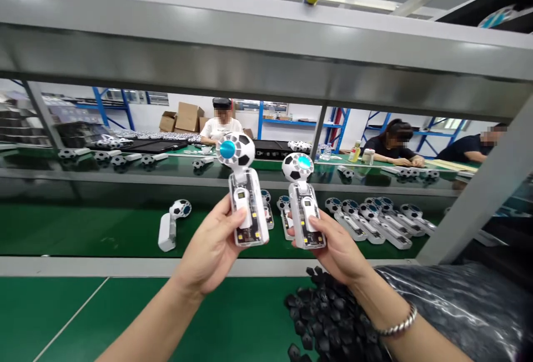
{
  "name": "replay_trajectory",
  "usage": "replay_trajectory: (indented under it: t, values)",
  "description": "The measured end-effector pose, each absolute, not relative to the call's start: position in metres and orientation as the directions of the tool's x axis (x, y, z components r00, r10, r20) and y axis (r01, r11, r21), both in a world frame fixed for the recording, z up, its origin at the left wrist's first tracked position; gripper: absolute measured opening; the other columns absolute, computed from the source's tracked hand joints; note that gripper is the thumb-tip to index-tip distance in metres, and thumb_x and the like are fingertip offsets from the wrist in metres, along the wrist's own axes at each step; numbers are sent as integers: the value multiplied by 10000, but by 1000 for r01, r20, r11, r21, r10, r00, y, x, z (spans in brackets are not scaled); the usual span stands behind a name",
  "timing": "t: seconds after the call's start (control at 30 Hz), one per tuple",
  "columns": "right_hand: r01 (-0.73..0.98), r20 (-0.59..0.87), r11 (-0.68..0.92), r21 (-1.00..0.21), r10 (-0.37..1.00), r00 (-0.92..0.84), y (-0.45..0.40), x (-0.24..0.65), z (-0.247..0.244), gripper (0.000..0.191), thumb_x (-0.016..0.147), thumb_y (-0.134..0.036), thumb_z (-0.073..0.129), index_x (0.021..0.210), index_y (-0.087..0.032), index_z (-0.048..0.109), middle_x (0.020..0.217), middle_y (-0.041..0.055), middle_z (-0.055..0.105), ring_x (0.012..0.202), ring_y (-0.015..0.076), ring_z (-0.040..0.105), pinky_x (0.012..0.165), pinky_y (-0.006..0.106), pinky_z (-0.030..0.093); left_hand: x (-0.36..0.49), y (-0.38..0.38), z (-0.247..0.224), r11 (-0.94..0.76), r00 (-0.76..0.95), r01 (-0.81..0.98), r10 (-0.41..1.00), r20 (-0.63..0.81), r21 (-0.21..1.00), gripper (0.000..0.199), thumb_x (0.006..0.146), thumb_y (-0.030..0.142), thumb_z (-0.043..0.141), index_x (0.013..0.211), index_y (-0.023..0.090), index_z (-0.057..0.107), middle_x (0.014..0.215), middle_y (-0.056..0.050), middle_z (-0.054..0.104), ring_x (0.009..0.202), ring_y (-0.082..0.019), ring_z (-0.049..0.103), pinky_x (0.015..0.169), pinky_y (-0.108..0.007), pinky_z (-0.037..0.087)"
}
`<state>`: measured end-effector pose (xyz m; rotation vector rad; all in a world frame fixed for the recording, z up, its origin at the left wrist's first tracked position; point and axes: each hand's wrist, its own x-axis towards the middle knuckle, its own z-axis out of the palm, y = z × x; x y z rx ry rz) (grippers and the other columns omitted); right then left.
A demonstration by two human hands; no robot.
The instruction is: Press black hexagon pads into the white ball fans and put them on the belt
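My left hand (210,251) is closed around a soccer-ball-headed handheld device (250,231), thumb on its front. The device stands upright, its round black-and-white head bearing a blue disc, its clear body showing a circuit board and a small display window. In my right hand (341,251) is a second soccer-ball-headed device (307,229) of the same kind, also upright with the thumb against its front. The two are held side by side, apart, above the green conveyor belt (125,229). Behind them, partly hidden, two similar devices lie on the belt.
Several like devices (375,223) lie on the belt at right, and one (167,231) at left. Small black pieces (328,317) are heaped below my right forearm, beside a dark plastic bag (458,301). A metal shelf (266,29) crosses overhead. People sit across the line.
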<state>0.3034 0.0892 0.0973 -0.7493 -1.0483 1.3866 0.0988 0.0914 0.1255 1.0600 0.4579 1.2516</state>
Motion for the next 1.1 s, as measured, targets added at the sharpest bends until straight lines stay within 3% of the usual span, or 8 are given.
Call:
replay_trajectory:
  t: [0.13,0.27,0.43,0.67,0.97,1.1]
  values:
    - [-407,140,84,-909,984,-109,89,305,98,248,818,-299,555,1043,-194,564,964,56,636,844,202,627,676,300,526,102,86,125,-67,317,-532,908,272,844,413,836,230,526,1242,261,454,1078,-60,611,909,-178,597,714,-247,516]
    - [-386,149,98,-918,983,-106,89,302,98,241,815,-303,551,1035,-206,571,996,59,635,852,210,623,684,316,525,100,86,122,-94,300,-513,912,281,853,486,796,257,583,1262,266,444,1114,-68,607,951,-220,593,721,-270,517]
    - [-373,168,122,-920,981,-94,88,301,97,237,800,-298,559,1018,-210,585,999,61,624,810,203,623,653,311,524,102,88,118,-108,282,-477,921,268,872,531,766,273,619,1266,270,444,1107,-64,617,865,-215,622,697,-279,516]
    - [-356,156,115,-927,984,-87,89,301,96,244,790,-299,571,1013,-203,585,978,66,624,776,190,625,638,300,527,105,93,113,-133,265,-475,921,285,870,544,766,257,619,1276,278,431,1162,-46,588,982,-202,578,849,-281,468]
    - [-339,106,73,-938,991,-79,98,303,88,293,774,-310,588,1046,-207,562,975,64,626,795,202,631,629,297,526,107,106,106,-123,256,-458,930,263,881,519,769,248,614,1259,266,445,1177,-48,563,1061,-218,518,771,-240,488]
    - [-336,81,56,-940,995,-61,102,304,84,293,765,-308,594,1038,-207,565,988,59,623,778,188,633,624,287,525,107,114,98,-103,260,-435,937,234,895,493,758,259,624,1229,262,478,1143,-47,576,948,-183,557,707,-219,492]
